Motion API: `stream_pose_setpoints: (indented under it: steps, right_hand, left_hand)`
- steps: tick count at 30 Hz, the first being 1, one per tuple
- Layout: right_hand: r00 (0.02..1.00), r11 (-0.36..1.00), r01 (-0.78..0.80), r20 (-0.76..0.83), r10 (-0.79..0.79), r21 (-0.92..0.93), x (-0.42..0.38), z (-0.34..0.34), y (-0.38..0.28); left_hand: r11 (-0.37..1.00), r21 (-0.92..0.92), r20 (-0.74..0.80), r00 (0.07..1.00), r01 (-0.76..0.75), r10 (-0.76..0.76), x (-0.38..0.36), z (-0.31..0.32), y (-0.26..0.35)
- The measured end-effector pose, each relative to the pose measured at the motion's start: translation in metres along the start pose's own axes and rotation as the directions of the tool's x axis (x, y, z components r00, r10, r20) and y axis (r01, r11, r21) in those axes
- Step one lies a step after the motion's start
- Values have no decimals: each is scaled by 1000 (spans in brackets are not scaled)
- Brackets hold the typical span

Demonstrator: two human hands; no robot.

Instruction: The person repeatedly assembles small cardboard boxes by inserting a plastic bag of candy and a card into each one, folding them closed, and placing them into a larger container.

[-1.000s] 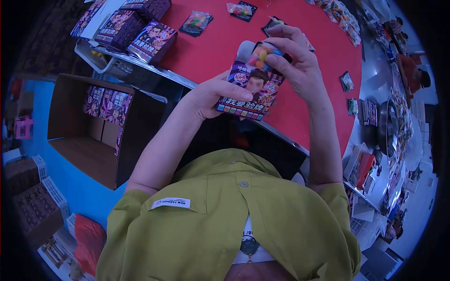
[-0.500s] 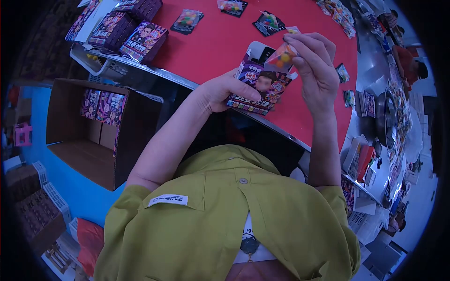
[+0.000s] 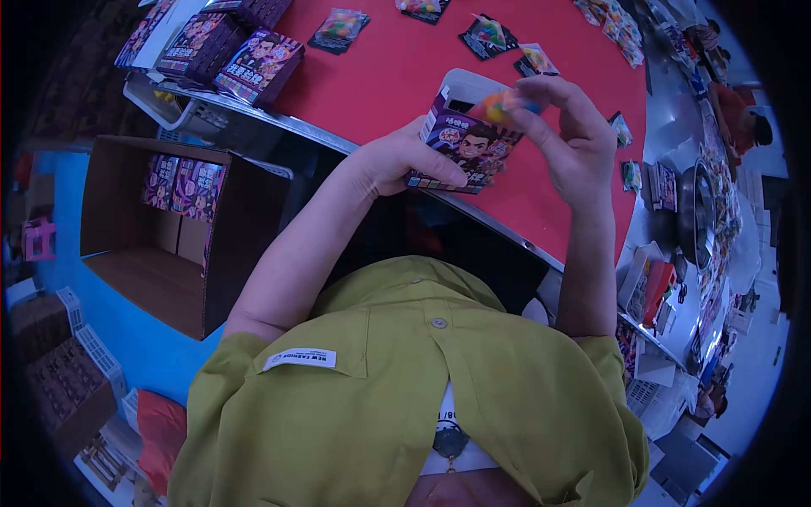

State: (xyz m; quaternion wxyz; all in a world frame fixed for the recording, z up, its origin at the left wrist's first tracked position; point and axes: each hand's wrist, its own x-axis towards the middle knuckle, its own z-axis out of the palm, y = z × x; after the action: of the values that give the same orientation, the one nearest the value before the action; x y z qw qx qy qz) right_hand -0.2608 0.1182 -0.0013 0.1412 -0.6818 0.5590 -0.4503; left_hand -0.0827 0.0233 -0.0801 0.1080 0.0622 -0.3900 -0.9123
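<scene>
My left hand (image 3: pixel 414 160) is wrapped round a purple printed box (image 3: pixel 473 150), thumb across its front, with the top flap raised. Pinched in my right hand (image 3: pixel 574 139) is a small clear bag of colourful candies (image 3: pixel 500 106), right at the open top of the box. The bag overlaps the box's rim in this view. Beyond the hands, on the red tabletop (image 3: pixel 397 80), lie several black cards with candy bags on them, one candy bag (image 3: pixel 537 59) just past my right fingers.
Stacked purple boxes (image 3: pixel 260 68) stand at the table's left. A cardboard carton (image 3: pixel 148 279) below holds more purple boxes. A pile of candy bags (image 3: pixel 621 34) lies at the far right, near a metal bowl (image 3: pixel 697 215). Another person (image 3: pixel 739 118) is at the right.
My right hand has brought the candy bag down and left to the box opening. The box sits slightly higher in view, and the dark card at its opening is now mostly hidden.
</scene>
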Motion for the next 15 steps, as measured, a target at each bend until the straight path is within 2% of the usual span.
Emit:
stream_pose_setpoints:
  steps: [1, 2, 3, 4, 5, 7, 8, 9, 10, 11, 13, 15]
  right_hand:
    - [999, 990, 51, 9, -50, -131, 0, -3, -1]
    - [999, 990, 49, 11, -48, -131, 2, -3, -2]
    - [981, 928, 192, 48, -186, -319, 4, -2, -3]
    - [944, 811, 324, 111, -310, -488, 5, -1, -4]
    - [944, 810, 323, 111, -310, -489, 4, 0, -6]
    - [962, 928, 271, 102, -252, -256, -2, 4, -9]
    - [962, 929, 272, 106, -253, -252, -7, 7, -5]
    - [987, 974, 159, 60, -151, -160, -15, 12, 2]
    - [999, 997, 44, 23, -42, -64, -21, 16, 7]
    - [999, 997, 46, 20, -44, -67, -25, 20, 9]
    - [999, 993, -36, 37, 40, -117, -33, 30, 9]
    - [1000, 988, -21, -8, 20, -153, -41, 37, 12]
  left_hand:
    - [999, 35, 7, 1000, 3, -3, 0, 1, 2]
    - [997, 72, 15, 1000, 6, -7, 0, 2, 4]
    - [997, 72, 16, 1000, 7, -8, 0, 1, 5]
    - [998, 70, 29, 1000, 6, -8, 2, -1, 6]
    - [998, 68, 41, 999, 4, -6, 3, -2, 8]
    - [992, 120, 66, 997, -42, 34, 7, -3, 10]
    - [981, 174, 92, 993, -87, 72, 8, -4, 11]
    - [981, 175, 89, 993, -88, 73, 10, -6, 11]
    - [917, 391, 47, 996, -84, 72, 13, -7, 12]
    - [807, 587, 7, 997, -68, 79, 16, -8, 13]
    - [847, 523, -14, 992, -97, 122, 9, -2, 14]
    - [886, 448, -40, 988, -115, 148, 1, 0, 6]
